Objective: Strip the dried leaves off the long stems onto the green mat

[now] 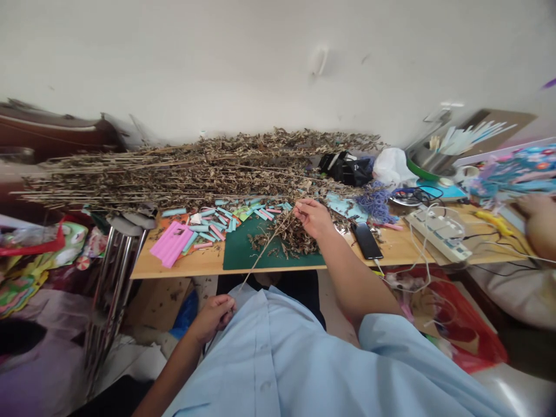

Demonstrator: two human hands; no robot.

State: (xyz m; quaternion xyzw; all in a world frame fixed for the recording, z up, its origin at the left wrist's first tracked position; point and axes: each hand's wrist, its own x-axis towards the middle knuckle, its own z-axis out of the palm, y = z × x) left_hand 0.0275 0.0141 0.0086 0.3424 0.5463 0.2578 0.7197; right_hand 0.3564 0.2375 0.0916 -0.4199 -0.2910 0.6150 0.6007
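Observation:
A thin dried plant stem (259, 256) runs slantwise from near my waist up over the table. My left hand (216, 315) is closed around its lower end, in front of my shirt. Higher up, my right hand (311, 218) pinches the leafy upper part between thumb and fingers. Below and beside that hand lies a heap of crumbled brown dried leaves (297, 238) on a green mat (237, 250). Behind it, a long pile of dried leafy stalks (186, 174) stretches along the wall.
Blue and pink paper-like rolls (212, 226) and a pink sheet (172, 243) lie left of the mat. A phone (367, 241) and a power strip (438, 236) with cables sit to the right. Crutches (117, 272) lean at the table's left end. Another person's arm (541, 223) shows at far right.

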